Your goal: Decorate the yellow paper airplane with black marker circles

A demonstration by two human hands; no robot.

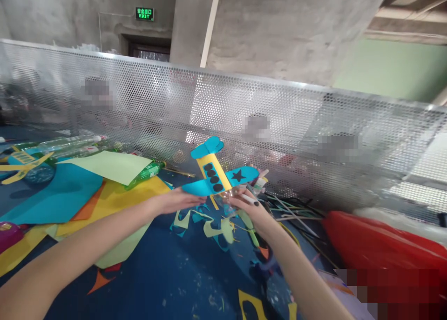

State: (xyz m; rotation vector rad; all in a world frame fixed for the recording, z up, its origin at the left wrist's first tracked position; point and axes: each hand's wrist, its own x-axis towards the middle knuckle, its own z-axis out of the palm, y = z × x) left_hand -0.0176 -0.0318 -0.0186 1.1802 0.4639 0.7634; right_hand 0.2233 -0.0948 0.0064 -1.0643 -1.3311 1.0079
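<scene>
A toy airplane (218, 164) of blue and yellow paper, with a clear plastic bottle end near me, is held above the blue table. Its blue wing bears a black star, and black dots run along a blue panel. My left hand (179, 201) grips the edge of the left wing, its fingers partly hidden. Closed round the clear end is my right hand (247, 203), which also has a white marker pen (250, 199) with a black end between its fingers. Curled paper scraps (220, 229) lie on the table below the airplane.
Coloured paper sheets (115, 199) and plastic bottles (146, 173) lie at the left. A perforated metal screen (150, 96) stands behind the table (164, 269), with people beyond it. At the right are thin strips (296, 217) and a red plastic bag (377, 241).
</scene>
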